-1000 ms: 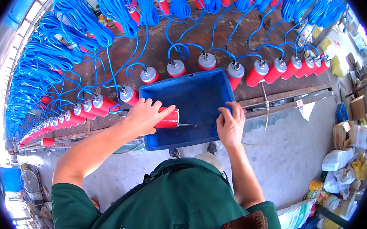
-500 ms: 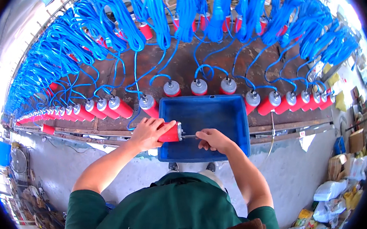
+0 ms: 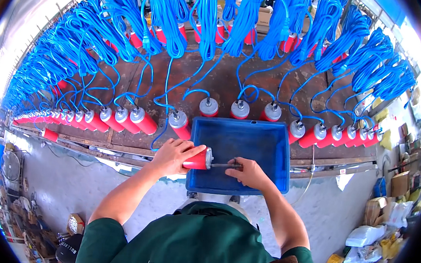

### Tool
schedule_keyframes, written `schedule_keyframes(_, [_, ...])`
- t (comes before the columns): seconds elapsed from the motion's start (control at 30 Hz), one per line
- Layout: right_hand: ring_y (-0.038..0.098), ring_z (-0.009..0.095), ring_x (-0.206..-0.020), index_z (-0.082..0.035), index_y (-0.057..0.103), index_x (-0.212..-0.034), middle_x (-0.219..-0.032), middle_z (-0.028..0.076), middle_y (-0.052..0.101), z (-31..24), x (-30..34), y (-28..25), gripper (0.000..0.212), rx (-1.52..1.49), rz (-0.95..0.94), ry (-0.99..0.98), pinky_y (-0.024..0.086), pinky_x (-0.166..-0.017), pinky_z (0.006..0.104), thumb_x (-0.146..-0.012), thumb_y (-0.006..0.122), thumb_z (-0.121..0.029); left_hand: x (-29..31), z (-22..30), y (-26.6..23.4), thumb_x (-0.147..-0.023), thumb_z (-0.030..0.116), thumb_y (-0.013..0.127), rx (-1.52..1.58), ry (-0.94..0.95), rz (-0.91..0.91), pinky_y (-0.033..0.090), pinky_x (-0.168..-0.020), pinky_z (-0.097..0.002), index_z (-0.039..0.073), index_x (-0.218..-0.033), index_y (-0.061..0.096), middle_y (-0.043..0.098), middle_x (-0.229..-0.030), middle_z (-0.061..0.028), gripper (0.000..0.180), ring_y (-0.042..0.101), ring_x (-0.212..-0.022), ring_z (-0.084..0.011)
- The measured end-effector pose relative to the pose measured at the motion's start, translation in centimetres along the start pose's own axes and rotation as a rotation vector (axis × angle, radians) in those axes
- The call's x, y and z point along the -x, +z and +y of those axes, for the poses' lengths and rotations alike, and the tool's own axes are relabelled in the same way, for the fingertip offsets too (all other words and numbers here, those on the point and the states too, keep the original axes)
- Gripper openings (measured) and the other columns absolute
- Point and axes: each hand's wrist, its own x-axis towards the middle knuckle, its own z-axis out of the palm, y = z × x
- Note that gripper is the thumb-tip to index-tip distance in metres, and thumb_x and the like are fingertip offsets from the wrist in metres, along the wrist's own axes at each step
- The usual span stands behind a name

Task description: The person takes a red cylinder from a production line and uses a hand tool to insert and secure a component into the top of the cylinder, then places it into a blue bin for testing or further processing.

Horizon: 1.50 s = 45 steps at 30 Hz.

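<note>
My left hand is closed around a red cylinder with a grey metal end cap, held on its side over the near left part of a blue plastic tub. My right hand pinches a thin metal rod that runs to the middle of the cylinder's cap. Exactly what kind of tool the rod is, I cannot make out. Past the tub, similar red cylinders stand on a brown worn table, each with a blue cable joined to its grey top.
Coiled blue cables hang in a long row above the table. More red cylinders line its near edge left and right. Bags and boxes lie on the floor at right. A black cap shows at lower left.
The view has shifted, so the scene sits a little lower and to the right. My right hand has turned slightly on the rod; my left keeps its hold on the cylinder.
</note>
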Motion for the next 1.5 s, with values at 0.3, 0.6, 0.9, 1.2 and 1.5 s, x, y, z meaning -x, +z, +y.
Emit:
schedule_keyframes(0.3, [0.067, 0.015, -0.101, -0.005, 0.067, -0.144, -0.115, 0.01, 0.071, 3.0, 0.6, 1.0, 0.049, -0.509, -0.088, -0.155, 0.059, -0.087, 0.0318, -0.116, 0.052, -0.043, -0.6, 0.2, -0.6, -0.066, 0.038, 0.098, -0.021, -0.013, -0.09, 0.049, -0.099, -0.0445, 0.031, -0.167, 0.042, 0.066, -0.133, -0.004, 0.116, 0.065, -0.121, -0.0282])
schedule_keyframes(0.6, [0.078, 0.029, -0.105, -0.007, 0.043, -0.163, -0.112, 0.02, 0.078, -0.1, 0.8, 0.7, 0.062, -0.098, 0.006, -0.218, 0.061, -0.096, 0.0414, -0.107, 0.068, -0.016, -0.2, 0.1, -0.5, -0.067, 0.036, 0.098, -0.028, -0.037, -0.077, 0.049, -0.1, -0.0443, 0.031, -0.166, 0.044, 0.066, -0.134, -0.0037, 0.113, 0.065, -0.122, -0.0282])
schedule_keyframes(0.9, [0.076, 0.027, -0.081, 0.003, 0.069, -0.131, -0.094, 0.017, 0.076, -1.6, 0.5, -0.2, 0.054, 0.334, -0.054, 0.107, 0.06, -0.072, 0.0387, -0.101, 0.076, -0.042, -0.4, 0.3, -0.5, -0.064, 0.033, 0.098, -0.048, -0.01, -0.082, 0.051, -0.099, -0.0461, 0.039, -0.166, 0.042, 0.066, -0.132, -0.0014, 0.117, 0.066, -0.118, -0.0266])
schedule_keyframes(1.2, [0.06, 0.014, -0.074, -0.004, 0.053, -0.152, -0.084, 0.007, 0.059, 1.3, 0.6, -0.5, 0.048, -0.613, -0.141, 0.082, 0.052, -0.068, 0.0286, -0.116, 0.056, -0.035, -0.3, 0.1, -0.2, -0.062, 0.035, 0.099, -0.053, -0.031, -0.061, 0.051, -0.098, -0.0456, 0.037, -0.166, 0.043, 0.066, -0.132, -0.0018, 0.118, 0.068, -0.118, -0.0271])
schedule_keyframes(1.5, [0.079, 0.033, -0.086, -0.008, 0.064, -0.143, -0.093, 0.019, 0.079, 0.5, -0.1, 1.1, 0.043, 0.628, 0.126, -0.365, 0.063, -0.076, 0.0459, -0.102, 0.071, -0.014, -0.4, 0.5, -0.6, -0.061, 0.031, 0.101, -0.048, -0.021, -0.076, 0.049, -0.102, -0.0462, 0.033, -0.164, 0.048, 0.065, -0.133, -0.0022, 0.115, 0.064, -0.12, -0.0278])
